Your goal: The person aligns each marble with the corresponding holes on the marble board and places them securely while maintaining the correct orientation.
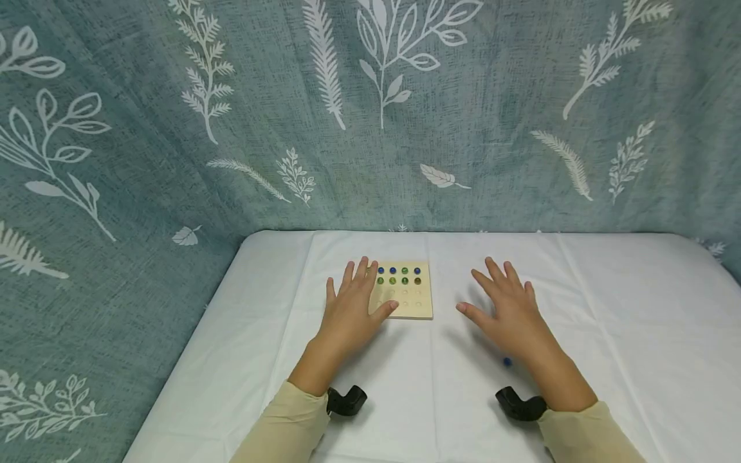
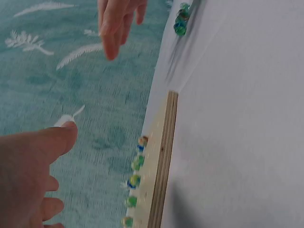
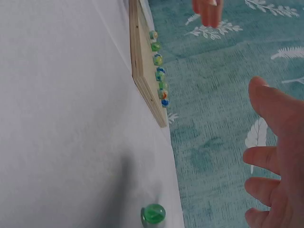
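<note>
A light wooden board (image 1: 425,308) with rows of small dimples lies on the white cloth. Its two far rows hold blue, green and brown glass marbles (image 1: 404,281). Over the board's left part hovers my left hand (image 1: 350,315), fingers spread, hiding that side. To the right of the board my right hand (image 1: 512,315) is held above the cloth with its fingers apart and nothing in them. A dark blue marble (image 1: 507,362) lies beside the right wrist. In the right wrist view a green marble (image 3: 154,213) sits on the cloth near this hand.
A white cloth (image 1: 463,411) covers the table, its far edge against a blue-green leaf-patterned curtain (image 1: 370,180). Several loose marbles (image 2: 181,21) stand together right of the board in the left wrist view. Black camera mounts (image 1: 347,401) are on both wrists.
</note>
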`<control>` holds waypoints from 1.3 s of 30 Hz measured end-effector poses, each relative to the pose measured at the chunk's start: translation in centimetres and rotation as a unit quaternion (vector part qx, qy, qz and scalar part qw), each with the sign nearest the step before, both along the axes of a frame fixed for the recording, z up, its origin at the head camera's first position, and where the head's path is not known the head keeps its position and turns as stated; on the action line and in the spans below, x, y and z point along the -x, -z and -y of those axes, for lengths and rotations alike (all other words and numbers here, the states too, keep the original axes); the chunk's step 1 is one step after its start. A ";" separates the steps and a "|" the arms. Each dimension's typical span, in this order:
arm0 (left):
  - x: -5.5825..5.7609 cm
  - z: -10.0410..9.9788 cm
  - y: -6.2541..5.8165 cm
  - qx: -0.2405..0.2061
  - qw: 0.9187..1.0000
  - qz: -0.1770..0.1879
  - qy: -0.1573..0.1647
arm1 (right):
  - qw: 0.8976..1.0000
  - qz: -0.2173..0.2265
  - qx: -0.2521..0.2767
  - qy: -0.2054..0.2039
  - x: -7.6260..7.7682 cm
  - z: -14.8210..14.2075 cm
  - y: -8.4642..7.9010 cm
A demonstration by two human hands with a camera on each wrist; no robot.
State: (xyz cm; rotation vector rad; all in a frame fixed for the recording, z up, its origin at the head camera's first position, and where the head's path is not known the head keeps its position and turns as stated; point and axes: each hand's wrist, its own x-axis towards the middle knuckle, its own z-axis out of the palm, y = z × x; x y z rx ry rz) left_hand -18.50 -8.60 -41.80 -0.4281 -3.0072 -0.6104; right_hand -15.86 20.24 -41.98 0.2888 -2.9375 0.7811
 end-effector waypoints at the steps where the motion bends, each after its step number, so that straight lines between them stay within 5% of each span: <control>1: 0.1 0.4 0.0 -0.017 1.000 0.004 -0.002 | 1.000 0.006 0.015 -0.002 0.0 -0.3 -0.1; 10: 1.3 3.9 2.1 -0.181 0.983 0.019 -0.022 | 0.991 0.091 0.097 0.003 0.6 -4.0 0.6; 15: 1.8 5.0 3.6 -0.228 0.973 0.026 -0.022 | 0.986 0.125 0.108 -0.011 1.0 -4.8 1.4; 26: 2.4 5.7 5.6 -0.249 0.966 0.069 0.001 | 0.986 0.133 0.092 -0.028 0.9 -5.0 2.6; 39: 2.5 5.9 6.1 -0.211 0.976 0.046 0.027 | 0.989 0.131 0.069 -0.017 1.1 -4.7 2.8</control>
